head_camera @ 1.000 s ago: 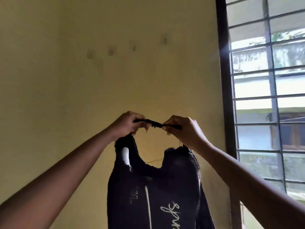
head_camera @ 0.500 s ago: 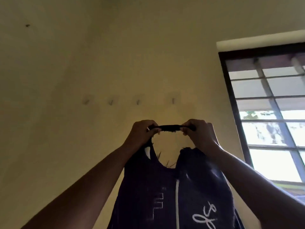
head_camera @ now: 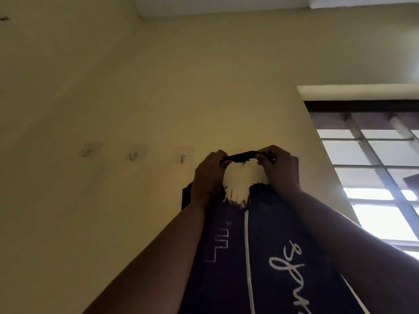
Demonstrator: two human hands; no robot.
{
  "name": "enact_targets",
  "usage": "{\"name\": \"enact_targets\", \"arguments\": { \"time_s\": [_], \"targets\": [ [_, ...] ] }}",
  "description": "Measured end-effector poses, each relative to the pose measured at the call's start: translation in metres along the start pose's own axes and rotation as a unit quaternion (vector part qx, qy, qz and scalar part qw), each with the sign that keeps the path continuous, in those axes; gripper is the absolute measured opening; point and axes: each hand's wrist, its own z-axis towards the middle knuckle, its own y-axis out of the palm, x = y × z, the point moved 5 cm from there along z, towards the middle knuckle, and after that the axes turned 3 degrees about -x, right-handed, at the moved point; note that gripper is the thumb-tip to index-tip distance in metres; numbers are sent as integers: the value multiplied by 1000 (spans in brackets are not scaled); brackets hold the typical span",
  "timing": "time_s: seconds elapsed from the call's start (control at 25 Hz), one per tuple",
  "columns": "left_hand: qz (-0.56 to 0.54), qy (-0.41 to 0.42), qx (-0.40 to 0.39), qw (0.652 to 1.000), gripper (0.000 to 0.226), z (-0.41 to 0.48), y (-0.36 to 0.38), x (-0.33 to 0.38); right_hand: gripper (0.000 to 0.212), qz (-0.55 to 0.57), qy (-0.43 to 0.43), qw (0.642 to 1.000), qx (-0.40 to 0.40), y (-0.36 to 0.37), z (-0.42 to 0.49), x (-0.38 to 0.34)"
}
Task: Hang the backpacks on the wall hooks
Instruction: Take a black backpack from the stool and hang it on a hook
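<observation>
**Backpack raised to the wall hooks**

Dark backpack [head_camera: 260, 257], white cursive lettering only partly legible. Left hand [head_camera: 209, 175] and right hand [head_camera: 280, 168] each pinch an end of its top loop [head_camera: 240, 156], stretched taut against the yellow wall [head_camera: 136, 87], just right of three empty hooks [head_camera: 182, 158]. The loop is higher and closer to the hooks than a second ago. Window [head_camera: 374, 177] lies right of the backpack.

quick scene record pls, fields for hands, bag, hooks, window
left hand: pinches the loop's left end
right hand: pinches the loop's right end
loop: black, stretched between both hands, raised to hook height
backpack: dark, white lettering, hangs below the hands
hooks: three show on the wall, all bare
window: at right, barred
</observation>
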Motion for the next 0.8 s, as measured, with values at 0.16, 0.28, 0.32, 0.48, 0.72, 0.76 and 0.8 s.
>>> {"name": "enact_targets", "arguments": {
  "time_s": [0.16, 0.28, 0.32, 0.48, 0.72, 0.76, 0.8],
  "targets": [
    [11, 1, -11, 1000, 28, 26, 6, -6, 17, -32, -29, 999, 3, 7, 16, 1],
    [-25, -72, -30, 997, 30, 27, 4, -15, 19, -80, -22, 996, -9, 10, 8, 9],
    [-60, -101, -41, 992, 30, 23, 1, -18, 18, -87, -22, 996, -12, 10, 2, 11],
    [-74, -124, -83, 986, 33, 1, -8, -9, 18, -79, -11, 996, -32, 12, -25, 9],
    [21, -154, -207, 966, 42, -15, -15, 18, 31, -11, 98, 990, -105, 6, -44, -1],
    [11, -161, -217, 963, 41, -18, -21, 24, 34, 3, 115, 985, -125, 3, -49, -4],
    [-12, -177, -213, 961, 40, -23, -28, 28, 37, 20, 131, 981, -144, -2, -54, -7]
  ]
}}
